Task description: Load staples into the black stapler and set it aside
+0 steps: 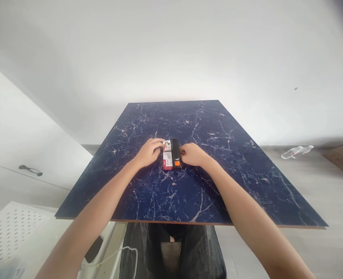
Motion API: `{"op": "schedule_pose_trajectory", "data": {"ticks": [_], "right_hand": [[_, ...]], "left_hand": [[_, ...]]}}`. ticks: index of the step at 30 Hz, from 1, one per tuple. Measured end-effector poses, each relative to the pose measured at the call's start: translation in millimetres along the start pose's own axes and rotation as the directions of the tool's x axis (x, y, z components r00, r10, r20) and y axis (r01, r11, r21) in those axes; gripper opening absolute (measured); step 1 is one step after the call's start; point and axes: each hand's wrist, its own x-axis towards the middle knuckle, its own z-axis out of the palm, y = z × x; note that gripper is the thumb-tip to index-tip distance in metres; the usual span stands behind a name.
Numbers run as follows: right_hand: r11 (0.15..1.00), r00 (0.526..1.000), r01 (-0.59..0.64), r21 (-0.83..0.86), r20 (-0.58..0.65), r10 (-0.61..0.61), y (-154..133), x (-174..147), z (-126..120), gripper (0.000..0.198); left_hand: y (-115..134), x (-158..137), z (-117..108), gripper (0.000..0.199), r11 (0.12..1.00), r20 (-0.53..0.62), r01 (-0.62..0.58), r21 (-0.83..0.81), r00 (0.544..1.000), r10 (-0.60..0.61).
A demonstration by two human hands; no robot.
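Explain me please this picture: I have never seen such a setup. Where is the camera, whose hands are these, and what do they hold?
There is no machine here. A person works with two bare hands, and the single picture comes from a camera worn on that person's head, looking forward and down.

On the dark blue marbled table lie a red-and-white package and, just right of it, a black item with an orange patch. The left hand has its fingers at the package; the right hand is curled at the black item's right side. How firmly either is held, I cannot tell.
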Motion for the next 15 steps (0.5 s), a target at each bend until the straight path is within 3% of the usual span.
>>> {"op": "schedule_pose_trajectory", "data": {"ticks": [4,10,15], "right_hand": [[1.0,1.0,-0.001,0.012,-0.018,0.001,0,0,0,0.016],[1.0,1.0,0.014,0.027,-0.021,-0.014,3,0,1,0.013],[0.999,1.0,0.02,0.033,-0.01,-0.019,4,0,0,0.013]], "left_hand": [[3,-3,-2,0.034,0.999,0.002,0.014,-0.037,1.0,-0.014],[9,-7,-12,0.039,0.988,0.11,0.085,-0.132,0.991,-0.071],[8,-13,-23,0.054,0.982,0.194,0.081,-0.172,0.98,-0.046]]}}
